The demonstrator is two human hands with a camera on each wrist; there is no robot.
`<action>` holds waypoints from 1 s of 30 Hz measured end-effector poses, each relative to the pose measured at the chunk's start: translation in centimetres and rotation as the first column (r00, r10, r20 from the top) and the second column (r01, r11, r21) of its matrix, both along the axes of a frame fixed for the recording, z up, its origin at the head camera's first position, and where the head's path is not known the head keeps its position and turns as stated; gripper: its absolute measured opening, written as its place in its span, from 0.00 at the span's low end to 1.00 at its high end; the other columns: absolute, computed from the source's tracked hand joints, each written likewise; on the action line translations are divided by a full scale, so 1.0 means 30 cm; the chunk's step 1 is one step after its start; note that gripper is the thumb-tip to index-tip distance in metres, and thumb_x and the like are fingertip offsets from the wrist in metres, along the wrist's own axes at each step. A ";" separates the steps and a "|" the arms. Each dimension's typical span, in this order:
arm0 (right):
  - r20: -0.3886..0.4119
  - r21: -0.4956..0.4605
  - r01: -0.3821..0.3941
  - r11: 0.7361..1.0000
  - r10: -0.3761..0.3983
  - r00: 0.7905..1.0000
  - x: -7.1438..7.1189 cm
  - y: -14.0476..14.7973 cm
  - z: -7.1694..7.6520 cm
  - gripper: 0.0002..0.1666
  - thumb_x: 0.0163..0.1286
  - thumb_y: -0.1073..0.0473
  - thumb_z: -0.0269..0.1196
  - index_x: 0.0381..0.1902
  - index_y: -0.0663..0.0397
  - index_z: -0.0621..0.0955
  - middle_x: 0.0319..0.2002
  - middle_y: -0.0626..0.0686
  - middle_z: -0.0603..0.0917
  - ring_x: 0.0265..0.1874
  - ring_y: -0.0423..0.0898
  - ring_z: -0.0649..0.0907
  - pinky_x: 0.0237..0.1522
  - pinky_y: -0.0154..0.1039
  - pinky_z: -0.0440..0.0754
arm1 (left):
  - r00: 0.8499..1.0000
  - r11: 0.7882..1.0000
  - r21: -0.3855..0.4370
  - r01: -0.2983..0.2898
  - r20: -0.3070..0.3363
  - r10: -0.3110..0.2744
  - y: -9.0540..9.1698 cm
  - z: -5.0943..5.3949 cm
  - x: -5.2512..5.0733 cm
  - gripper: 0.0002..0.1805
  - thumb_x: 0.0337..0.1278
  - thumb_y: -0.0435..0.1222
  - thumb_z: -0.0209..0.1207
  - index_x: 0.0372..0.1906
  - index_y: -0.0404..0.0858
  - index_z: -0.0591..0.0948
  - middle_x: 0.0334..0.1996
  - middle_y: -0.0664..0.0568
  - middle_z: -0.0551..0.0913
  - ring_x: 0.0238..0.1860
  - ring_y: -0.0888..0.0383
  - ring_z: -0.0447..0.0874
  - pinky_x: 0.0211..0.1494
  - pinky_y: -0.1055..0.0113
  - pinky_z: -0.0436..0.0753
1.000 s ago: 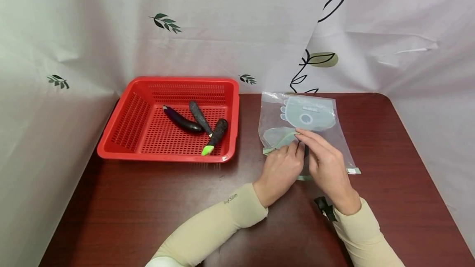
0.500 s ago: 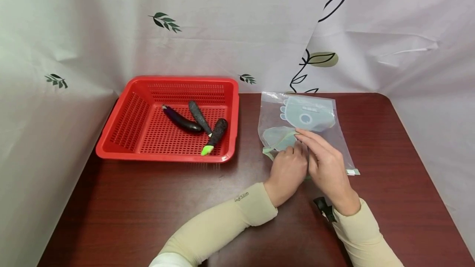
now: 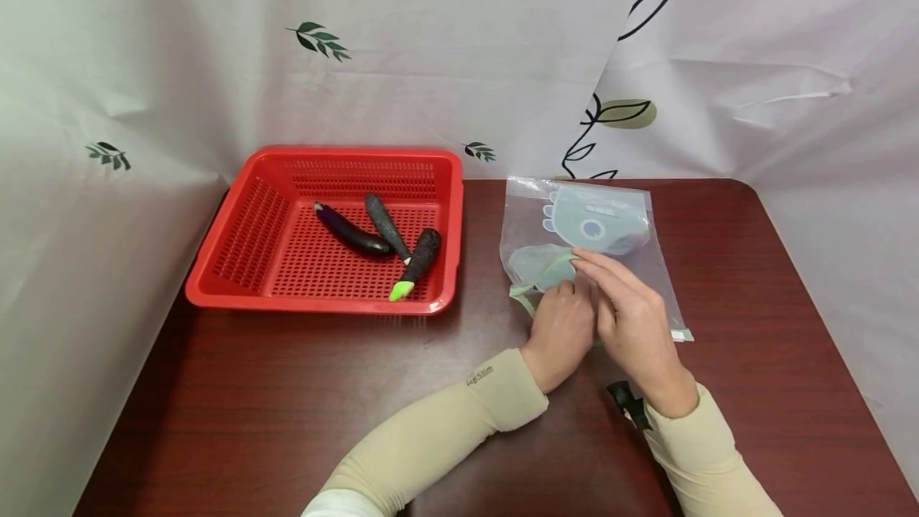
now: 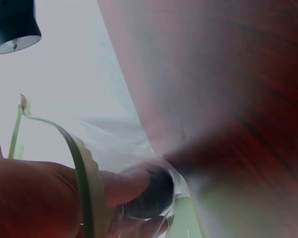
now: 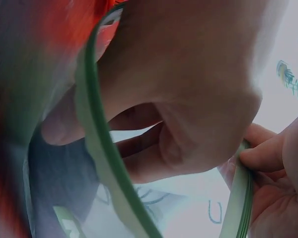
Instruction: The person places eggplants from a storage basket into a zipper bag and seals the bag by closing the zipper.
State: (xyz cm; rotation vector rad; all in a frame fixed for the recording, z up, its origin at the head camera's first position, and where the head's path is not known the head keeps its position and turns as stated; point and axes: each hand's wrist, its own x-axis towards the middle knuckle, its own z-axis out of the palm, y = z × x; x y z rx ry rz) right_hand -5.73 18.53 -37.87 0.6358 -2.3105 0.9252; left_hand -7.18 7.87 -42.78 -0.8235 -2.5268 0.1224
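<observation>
The left sleeve (image 3: 506,389) bears lettering ending in "Slim"; white marks in the print on the bag (image 3: 596,218) are too small to read. The left hand (image 3: 563,329) has its fingers clamped on a dark thing (image 4: 159,198) inside the bag's mouth, while the right hand (image 3: 635,321) pinches the bag's green edge (image 5: 238,198). Leftward on the table (image 3: 301,413), a red basket (image 3: 316,304) holds three dark vegetables (image 3: 352,233).

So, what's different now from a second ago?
The left grip moved right, in the mouth of the plastic bag, holding a dark thing. The right grip stayed on the bag's edge; the red basket and its three dark vegetables stayed put.
</observation>
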 end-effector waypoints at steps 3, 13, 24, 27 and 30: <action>-0.001 -0.005 0.000 1.000 0.000 1.000 0.000 -0.001 -0.001 0.24 0.63 0.82 0.57 0.53 0.64 0.85 0.57 0.55 0.84 0.53 0.54 0.85 0.60 0.22 0.68 | 1.000 1.000 -0.017 -0.004 0.001 0.004 0.003 -0.009 -0.007 0.09 0.68 0.43 0.56 0.45 0.44 0.83 0.33 0.58 0.79 0.28 0.63 0.76 0.31 0.72 0.74; 0.009 0.010 -0.009 1.000 0.008 1.000 -0.002 0.003 -0.005 0.24 0.62 0.83 0.57 0.53 0.64 0.84 0.58 0.55 0.84 0.54 0.53 0.84 0.61 0.23 0.68 | 1.000 1.000 -0.016 -0.018 0.007 0.018 0.005 -0.017 -0.018 0.10 0.70 0.41 0.54 0.47 0.42 0.81 0.33 0.58 0.79 0.29 0.63 0.76 0.31 0.71 0.74; 0.011 0.000 0.003 1.000 -0.003 1.000 -0.001 0.003 -0.003 0.23 0.63 0.82 0.58 0.52 0.64 0.85 0.57 0.55 0.84 0.52 0.54 0.85 0.61 0.23 0.68 | 0.998 0.998 -0.032 -0.052 -0.028 0.051 -0.013 0.019 0.012 0.15 0.69 0.43 0.54 0.52 0.43 0.83 0.39 0.56 0.82 0.29 0.61 0.77 0.31 0.69 0.74; 0.019 0.018 0.002 1.000 -0.003 1.000 -0.001 0.006 -0.001 0.23 0.65 0.81 0.55 0.53 0.64 0.85 0.58 0.54 0.84 0.53 0.52 0.84 0.61 0.23 0.68 | 0.996 0.997 -0.021 -0.073 -0.046 0.072 -0.017 0.025 0.016 0.16 0.70 0.41 0.52 0.53 0.42 0.84 0.41 0.54 0.85 0.28 0.60 0.78 0.31 0.67 0.75; 0.016 0.012 0.000 1.000 -0.001 1.000 -0.002 0.005 0.001 0.23 0.66 0.81 0.54 0.53 0.63 0.85 0.59 0.53 0.83 0.53 0.52 0.84 0.60 0.23 0.68 | 0.995 0.997 -0.012 -0.077 -0.062 0.076 -0.025 0.031 0.019 0.15 0.71 0.40 0.51 0.50 0.43 0.86 0.40 0.54 0.85 0.28 0.60 0.78 0.30 0.67 0.76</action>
